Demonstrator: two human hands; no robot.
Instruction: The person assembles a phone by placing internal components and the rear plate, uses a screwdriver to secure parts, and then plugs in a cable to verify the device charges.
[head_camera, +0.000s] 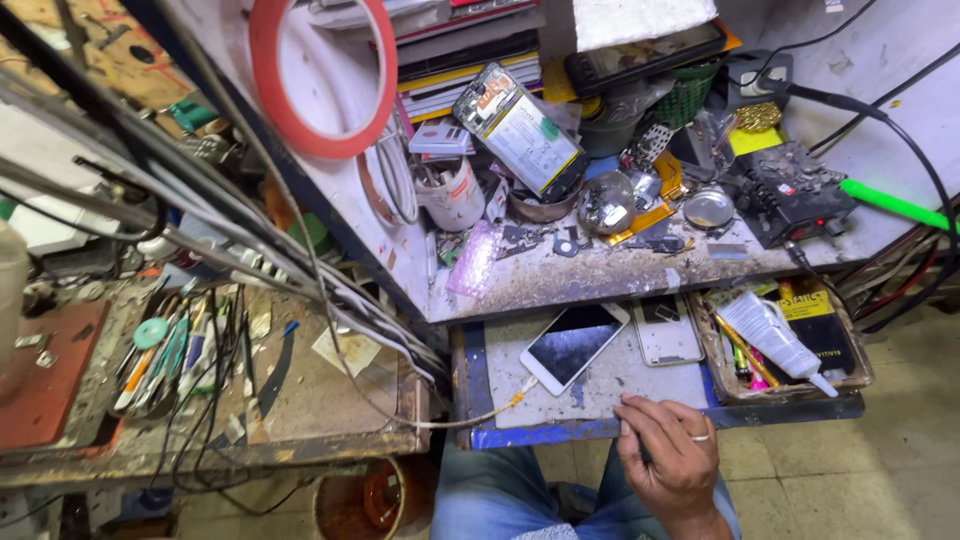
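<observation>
A: Big picture first, a cluttered worktop (600, 275), and under it a pulled-out blue drawer (600, 385).

B: On the drawer, a white smartphone (573, 346) lies face up and tilted, a cable (470, 418) plugged into its lower end. A second phone (667, 330) sits just beside it.

A: And the hands?

B: Right hand (672, 455) rests at the drawer's front edge, wrist bent, fingers curled in around something thin; I can't tell what. A ring (700, 437) shows on one finger. Left hand's out of sight.

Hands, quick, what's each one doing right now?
Right hand: fingers curled at the drawer edge; whether it grips anything cannot be told.
Left hand: not in view.
</observation>
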